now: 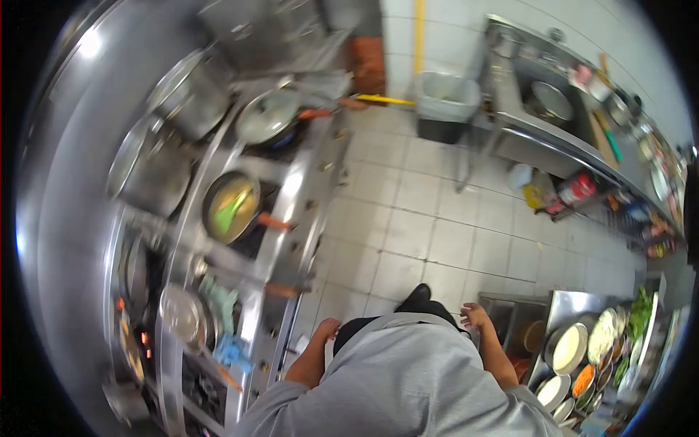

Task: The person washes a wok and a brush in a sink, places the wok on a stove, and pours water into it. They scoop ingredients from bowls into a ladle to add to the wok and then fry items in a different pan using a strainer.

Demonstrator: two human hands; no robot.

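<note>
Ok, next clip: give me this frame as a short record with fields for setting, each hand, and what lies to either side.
setting: commercial kitchen with a tiled floor, seen from above the person
left hand: empty, fingers loosely curled, near the edge of the stove range
right hand: empty, open, beside the prep counter
left side: wok holding yellow liquid and a green utensil; lidded wok beyond it
right side: bowls of ingredients and leafy greens
far end: bin by the wall
</note>
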